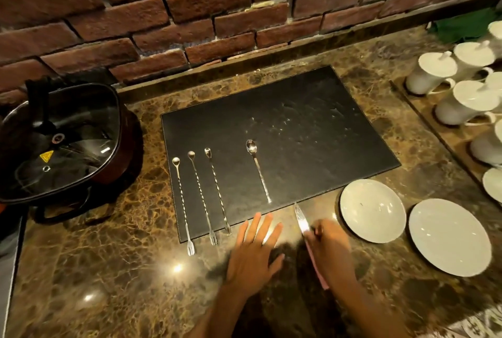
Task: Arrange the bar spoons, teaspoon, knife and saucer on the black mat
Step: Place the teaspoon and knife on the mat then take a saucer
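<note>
Black leather-look mat (312,125) lies on the brown marble counter (108,269), with three fork-tailed bar spoons (201,196) side by side along its left part and a teaspoon (258,170) a little to their right, bowls pointing toward the brick wall (135,11). The fork ends of the bar spoons overhang the mat's near edge, so a careless sweep could knock them askew.

The left hand (255,250) rests flat on the counter, fingers spread, touching nothing else, just beside those fork ends. The right hand (330,245) is closed around a knife (303,222) with what looks like a pink handle, though blur makes the hold hard to judge; the blade tip points at the mat's near edge, not yet on it.

Risks as I judge them: the knife sliding in a loose hold, its tip nudging the teaspoon's tail, or it landing crooked beside the row. Two white saucers (372,211) sit off the mat at right, near the wrist, and could be bumped.
</note>
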